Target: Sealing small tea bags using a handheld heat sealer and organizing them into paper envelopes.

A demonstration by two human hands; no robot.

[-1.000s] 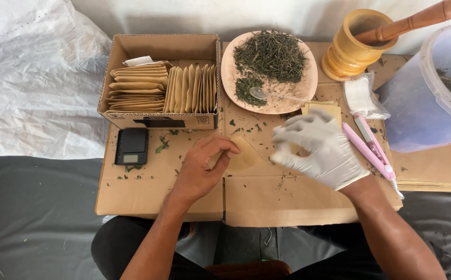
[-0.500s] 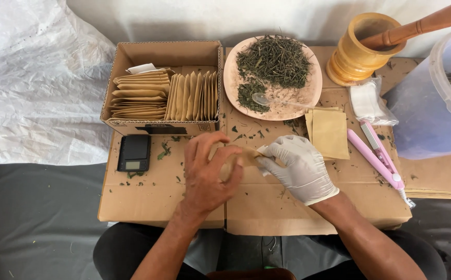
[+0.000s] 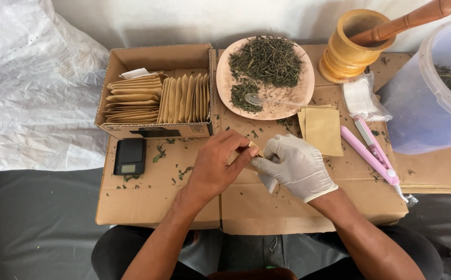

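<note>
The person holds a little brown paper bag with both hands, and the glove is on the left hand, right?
Not quite. In the head view both hands do hold the small brown paper bag, but the white glove is on the right hand; the left hand is bare.

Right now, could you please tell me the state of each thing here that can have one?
Left hand: bare, pinching the paper sachet.
Right hand: gloved, gripping the same sachet.
Paper sachet: held between both hands, mostly hidden.
Cardboard box: open, sachets standing in rows.
Plate: heaped with dried herbs, spoon lying in it.
Mortar: upright, pestle leaning inside.
Pocket scale: flat, nothing on it.
Pink sealer: lying closed.
</note>
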